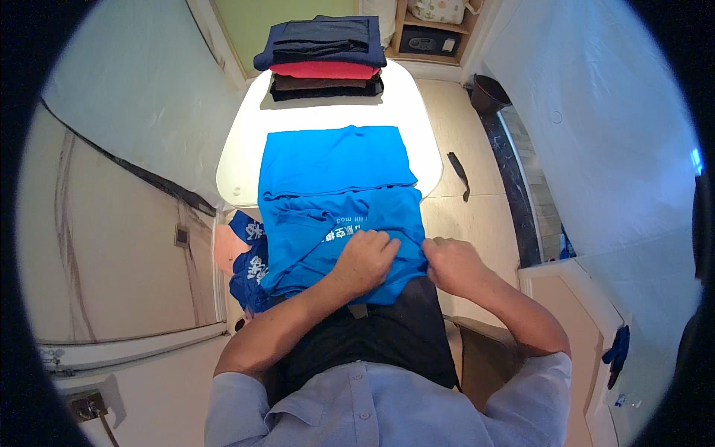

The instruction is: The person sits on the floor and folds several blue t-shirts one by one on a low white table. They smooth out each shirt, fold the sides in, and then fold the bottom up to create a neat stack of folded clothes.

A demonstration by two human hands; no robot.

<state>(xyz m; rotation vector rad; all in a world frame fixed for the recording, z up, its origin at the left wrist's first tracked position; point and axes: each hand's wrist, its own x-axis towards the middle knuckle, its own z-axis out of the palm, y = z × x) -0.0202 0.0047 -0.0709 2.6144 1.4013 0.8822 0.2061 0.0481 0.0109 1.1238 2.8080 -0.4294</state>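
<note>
A bright blue T-shirt [339,160] with white print lies partly folded, its far part flat on the white table and its near part hanging over my lap. My left hand [366,261] is on the near part of the shirt beside the print, fingers curled into the cloth. At the shirt's right edge, my right hand [453,262] pinches the fabric between thumb and fingers. Creases run through the near cloth around both hands, while the far panel is mostly smooth.
On the white table [238,167], a stack of folded dark and red clothes [328,56] stands at the far end. Dark blue printed cloth [249,279] hangs at the left. A black strap [459,176] lies on the floor to the right, with a dark bin [489,94] beyond.
</note>
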